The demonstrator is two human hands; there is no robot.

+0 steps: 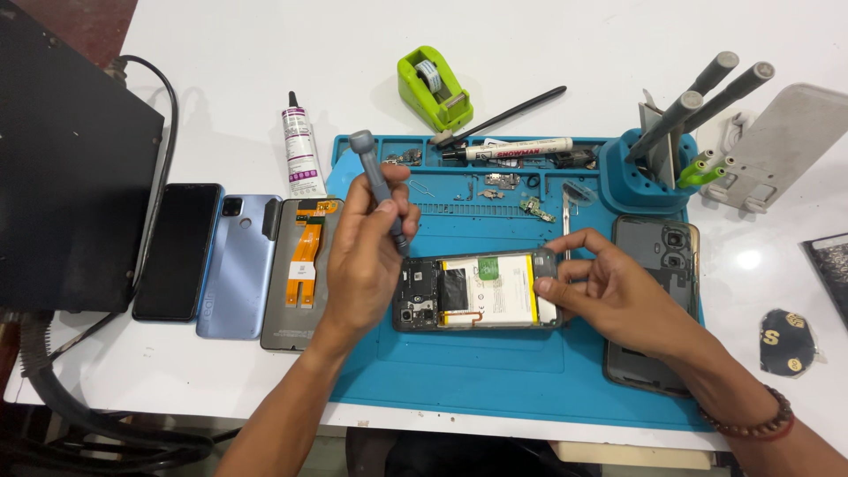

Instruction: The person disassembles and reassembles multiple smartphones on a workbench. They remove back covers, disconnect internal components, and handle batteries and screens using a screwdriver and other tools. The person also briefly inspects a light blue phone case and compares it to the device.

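Note:
An opened phone [477, 291] lies on the blue work mat [495, 371], its white battery and dark circuit board exposed. My left hand [367, 261] holds a grey screwdriver [378, 185] upright, its tip down at the phone's upper left corner. My right hand [618, 296] rests on the phone's right end, with fingers pinching its edge. A dark phone back cover [658, 252] lies partly under my right wrist.
Left of the mat lie a black phone [178, 252], a blue phone [237, 265] and a screen panel with an orange flex cable [300, 269]. A glue tube [300, 155], green tape dispenser [433, 88], marker [521, 150], black stick [512, 113] and blue tool holder [658, 172] stand behind. Small parts litter the mat's top tray.

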